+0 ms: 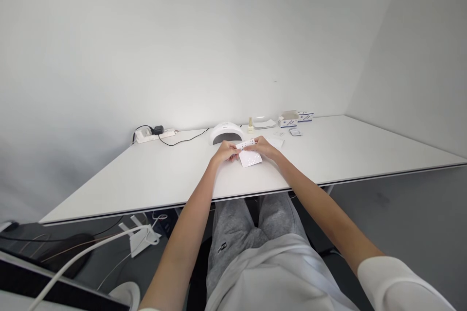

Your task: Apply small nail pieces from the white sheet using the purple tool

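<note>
Both hands meet over the white table, just in front of a white nail lamp (pixel 226 129). Between them is a small white sticker sheet (pixel 251 158), with dark dots on its upper part and shiny marks lower down. My left hand (pixel 226 151) has its fingers closed at the sheet's left edge. At the top right, my right hand (pixel 264 146) pinches the sheet between thumb and fingers. The sheet's lower part tilts toward me. Whether a small piece also sits between the left fingertips is too small to tell.
Behind the hands stand a nail polish bottle (pixel 250 127), a white dish (pixel 263 124) and an opened box (pixel 288 119). Small packets (pixel 295 132) lie nearby. At the back left, a power strip (pixel 146 136) carries a black plug and cable. The table's front edge (pixel 251 196) crosses above my lap.
</note>
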{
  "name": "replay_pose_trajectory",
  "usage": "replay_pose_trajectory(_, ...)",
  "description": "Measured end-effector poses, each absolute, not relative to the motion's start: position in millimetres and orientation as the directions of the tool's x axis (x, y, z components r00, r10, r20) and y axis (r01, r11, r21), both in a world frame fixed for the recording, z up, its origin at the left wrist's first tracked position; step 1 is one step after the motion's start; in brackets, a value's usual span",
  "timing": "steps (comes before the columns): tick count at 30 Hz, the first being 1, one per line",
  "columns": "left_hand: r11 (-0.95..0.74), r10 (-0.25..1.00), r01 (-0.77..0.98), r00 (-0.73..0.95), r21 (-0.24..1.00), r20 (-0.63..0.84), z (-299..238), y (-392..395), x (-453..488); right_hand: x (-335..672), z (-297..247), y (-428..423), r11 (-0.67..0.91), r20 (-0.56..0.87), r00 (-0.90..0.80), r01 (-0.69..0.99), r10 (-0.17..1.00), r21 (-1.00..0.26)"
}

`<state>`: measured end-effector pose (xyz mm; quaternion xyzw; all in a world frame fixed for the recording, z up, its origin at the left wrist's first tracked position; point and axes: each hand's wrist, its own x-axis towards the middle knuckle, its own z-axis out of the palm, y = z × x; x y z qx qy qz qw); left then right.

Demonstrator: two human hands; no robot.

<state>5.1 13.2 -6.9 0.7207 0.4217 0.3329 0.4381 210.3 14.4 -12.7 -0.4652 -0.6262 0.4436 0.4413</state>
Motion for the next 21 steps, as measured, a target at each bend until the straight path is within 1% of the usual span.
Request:
replay_pose_trajectory(6, -0.263, 0.924, 0.321, 0.354, 0.910, 0.142, -8.0, 16.0, 6.1, 208.3, -17.7, 19.2, 0.195, 0.160, -0.170, 0.209, 0.972, -0.958)
replay_pose_trajectory(12, -0.273, 0.930, 0.348, 0.333, 0.897, 0.154, -9.0, 17.7, 6.1, 211.4, -15.5, 17.3, 0.321, 0.298, -0.161, 0.144, 0.941, -0.936)
replay_pose_trajectory(15, -0.293, 0.930, 0.363, 0.324, 0.885, 0.175, -9.3, 17.8, 5.4, 212.4, -14.7, 17.5, 0.318, 0.302, -0.130, 0.126, 0.944, -0.940)
replay_pose_trajectory(21, -0.332, 0.933, 0.390, 0.272, 0.859, 0.237, -11.0, 18.1, 5.4, 211.7, -15.4, 15.9, 0.314, 0.299, -0.100, 0.221, 0.949, -0.923)
